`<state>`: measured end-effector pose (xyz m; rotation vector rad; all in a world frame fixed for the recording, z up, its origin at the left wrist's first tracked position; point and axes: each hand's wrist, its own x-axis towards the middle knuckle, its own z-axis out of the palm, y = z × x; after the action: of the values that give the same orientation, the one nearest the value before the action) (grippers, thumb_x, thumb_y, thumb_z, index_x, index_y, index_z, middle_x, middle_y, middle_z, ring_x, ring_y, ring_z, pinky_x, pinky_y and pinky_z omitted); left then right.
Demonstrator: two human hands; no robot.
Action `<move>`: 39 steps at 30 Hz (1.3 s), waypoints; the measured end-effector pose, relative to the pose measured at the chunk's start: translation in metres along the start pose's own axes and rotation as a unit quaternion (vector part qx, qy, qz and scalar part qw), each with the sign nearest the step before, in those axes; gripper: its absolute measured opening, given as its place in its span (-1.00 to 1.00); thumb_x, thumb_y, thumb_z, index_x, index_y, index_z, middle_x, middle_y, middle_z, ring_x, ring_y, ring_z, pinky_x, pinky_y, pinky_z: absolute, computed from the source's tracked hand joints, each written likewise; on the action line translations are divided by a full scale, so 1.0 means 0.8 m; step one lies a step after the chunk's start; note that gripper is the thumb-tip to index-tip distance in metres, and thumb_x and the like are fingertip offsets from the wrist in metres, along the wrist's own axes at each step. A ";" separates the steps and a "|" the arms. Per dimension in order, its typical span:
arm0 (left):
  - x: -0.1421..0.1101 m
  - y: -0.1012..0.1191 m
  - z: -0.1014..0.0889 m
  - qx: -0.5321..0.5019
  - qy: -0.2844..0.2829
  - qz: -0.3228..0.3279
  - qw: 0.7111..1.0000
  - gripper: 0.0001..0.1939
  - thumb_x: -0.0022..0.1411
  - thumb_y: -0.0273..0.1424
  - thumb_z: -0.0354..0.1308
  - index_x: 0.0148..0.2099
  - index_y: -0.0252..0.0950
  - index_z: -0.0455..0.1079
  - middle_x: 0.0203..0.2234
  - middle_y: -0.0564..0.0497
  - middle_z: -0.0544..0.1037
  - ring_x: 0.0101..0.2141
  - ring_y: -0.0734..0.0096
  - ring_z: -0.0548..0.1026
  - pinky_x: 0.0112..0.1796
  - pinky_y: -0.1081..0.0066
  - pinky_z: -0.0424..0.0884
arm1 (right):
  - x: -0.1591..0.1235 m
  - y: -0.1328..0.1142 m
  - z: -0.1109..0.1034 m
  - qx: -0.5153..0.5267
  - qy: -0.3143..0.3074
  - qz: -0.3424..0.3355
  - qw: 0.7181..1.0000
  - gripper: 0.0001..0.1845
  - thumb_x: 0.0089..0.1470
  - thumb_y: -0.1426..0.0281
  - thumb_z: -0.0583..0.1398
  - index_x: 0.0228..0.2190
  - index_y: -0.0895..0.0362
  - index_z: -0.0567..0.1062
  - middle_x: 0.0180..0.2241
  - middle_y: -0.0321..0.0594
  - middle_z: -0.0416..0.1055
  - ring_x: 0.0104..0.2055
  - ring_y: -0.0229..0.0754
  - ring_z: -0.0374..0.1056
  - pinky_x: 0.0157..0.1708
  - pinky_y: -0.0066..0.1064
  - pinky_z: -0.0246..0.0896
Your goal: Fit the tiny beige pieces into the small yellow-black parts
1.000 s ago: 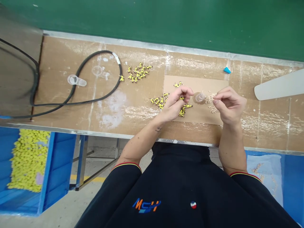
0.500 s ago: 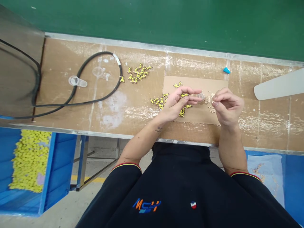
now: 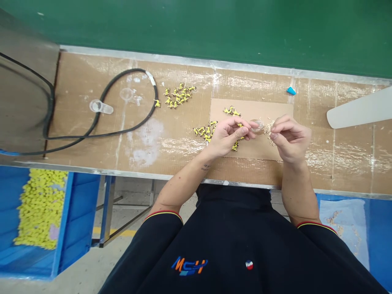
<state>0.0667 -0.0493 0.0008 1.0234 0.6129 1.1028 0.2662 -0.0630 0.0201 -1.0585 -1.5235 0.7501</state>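
- The left hand (image 3: 229, 136) is curled, its thumb and fingers drawn together; its fingertips (image 3: 249, 128) reach a small clear plastic cap (image 3: 257, 126), but whether they grip it or something smaller is too hidden to tell.
- The right hand (image 3: 290, 139) is also curled, its fingertips pinched close just beside the cap, above pale beige bits (image 3: 269, 128); any hold is too small to see.
- The cap sits between the hands on a cardboard sheet (image 3: 257, 108), with the fingers partly in front of it.
- Small yellow parts (image 3: 203, 131) lie in loose clusters on and beside the sheet, some under the left hand; another cluster (image 3: 179, 94) lies farther left on the worktop (image 3: 183, 159).
- A black cable (image 3: 128, 70) loops around two clear plastic pieces (image 3: 101, 106) at the left.
- A blue wedge (image 3: 291, 91) and a pale blade (image 3: 361, 108) lie beyond the right hand.
- Below the worktop, a blue crate (image 3: 63, 220) holds yellow foam pieces (image 3: 39, 208).
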 end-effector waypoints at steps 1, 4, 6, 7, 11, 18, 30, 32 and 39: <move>0.001 0.000 -0.001 0.018 0.014 0.022 1.000 -0.56 0.16 -0.01 0.44 -0.27 -0.30 0.49 -0.27 -0.02 0.64 -0.37 0.56 0.59 -0.32 0.48 0.49 | 0.000 0.000 0.000 -0.002 -0.002 0.001 1.000 -0.68 0.09 0.01 0.37 -0.44 -0.04 0.57 -0.49 -0.27 0.34 -0.46 -0.20 0.28 -0.53 -0.26 0.24; 0.002 -0.001 -0.003 0.039 0.042 0.047 0.997 -0.60 0.13 -0.02 0.47 -0.32 -0.27 0.57 -0.46 0.08 0.52 -0.47 0.64 0.43 -0.41 0.52 0.36 | -0.001 -0.001 0.001 -0.004 -0.011 -0.003 1.000 -0.70 0.11 0.03 0.36 -0.44 -0.04 0.58 -0.48 -0.27 0.35 -0.46 -0.19 0.28 -0.53 -0.25 0.24; 0.001 -0.002 -0.004 0.021 0.039 0.021 0.999 -0.59 0.16 0.01 0.43 -0.31 -0.26 0.58 -0.56 0.13 0.44 -0.56 0.67 0.32 -0.50 0.53 0.24 | -0.002 -0.002 0.001 0.002 -0.020 -0.008 1.000 -0.73 0.12 0.06 0.36 -0.43 -0.04 0.58 -0.48 -0.26 0.36 -0.46 -0.19 0.28 -0.52 -0.26 0.24; 0.001 -0.002 -0.004 0.010 0.037 0.008 0.999 -0.59 0.16 0.02 0.43 -0.30 -0.25 0.58 -0.59 0.15 0.42 -0.58 0.68 0.29 -0.53 0.54 0.20 | -0.002 -0.002 0.002 0.005 -0.023 -0.012 1.000 -0.75 0.13 0.08 0.36 -0.42 -0.04 0.58 -0.47 -0.27 0.37 -0.45 -0.19 0.29 -0.52 -0.26 0.24; -0.003 0.001 -0.001 -0.019 0.027 -0.026 0.999 -0.60 0.14 -0.05 0.47 -0.23 -0.27 0.54 -0.55 0.13 0.52 -0.53 0.63 0.43 -0.47 0.53 0.33 | -0.001 -0.005 0.004 0.024 -0.037 -0.027 0.999 -0.82 0.15 0.16 0.37 -0.41 -0.04 0.60 -0.47 -0.28 0.40 -0.46 -0.22 0.30 -0.51 -0.28 0.22; -0.004 -0.002 -0.001 -0.052 -0.001 -0.052 0.997 -0.54 0.18 -0.05 0.44 -0.18 -0.23 0.32 -0.44 0.11 0.62 -0.44 0.55 0.56 -0.33 0.49 0.46 | -0.002 -0.005 0.009 0.040 -0.055 -0.024 0.997 -0.85 0.15 0.19 0.37 -0.39 -0.04 0.61 -0.47 -0.29 0.43 -0.44 -0.21 0.34 -0.48 -0.29 0.26; -0.004 -0.006 0.002 -0.073 0.026 -0.019 0.997 -0.66 0.02 -0.23 0.58 -0.33 -0.27 0.52 -0.41 0.12 0.57 -0.36 0.63 0.52 -0.24 0.54 0.44 | -0.002 -0.003 0.019 0.127 -0.102 -0.040 0.986 -0.96 0.17 0.39 0.34 -0.33 -0.01 0.59 -0.48 -0.33 0.39 -0.43 -0.23 0.33 -0.42 -0.32 0.28; -0.004 -0.005 0.003 -0.071 0.032 -0.025 0.997 -0.65 -0.01 -0.22 0.59 -0.35 -0.27 0.53 -0.43 0.12 0.59 -0.37 0.63 0.53 -0.25 0.54 0.45 | -0.002 -0.003 0.019 0.131 -0.108 -0.037 0.985 -0.95 0.18 0.40 0.33 -0.33 -0.01 0.58 -0.47 -0.32 0.40 -0.41 -0.22 0.33 -0.42 -0.32 0.28; -0.005 -0.003 0.005 -0.098 0.055 -0.060 0.992 -0.64 -0.07 -0.23 0.62 -0.36 -0.28 0.54 -0.48 0.14 0.61 -0.46 0.66 0.52 -0.37 0.59 0.44 | -0.005 -0.002 0.018 0.126 -0.140 -0.028 0.982 -0.92 0.20 0.44 0.31 -0.32 -0.01 0.58 -0.43 -0.30 0.45 -0.36 -0.21 0.38 -0.37 -0.30 0.29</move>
<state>0.0695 -0.0550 0.0002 0.7504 0.6325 1.0940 0.2518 -0.0660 0.0165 -0.7395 -1.6342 1.0561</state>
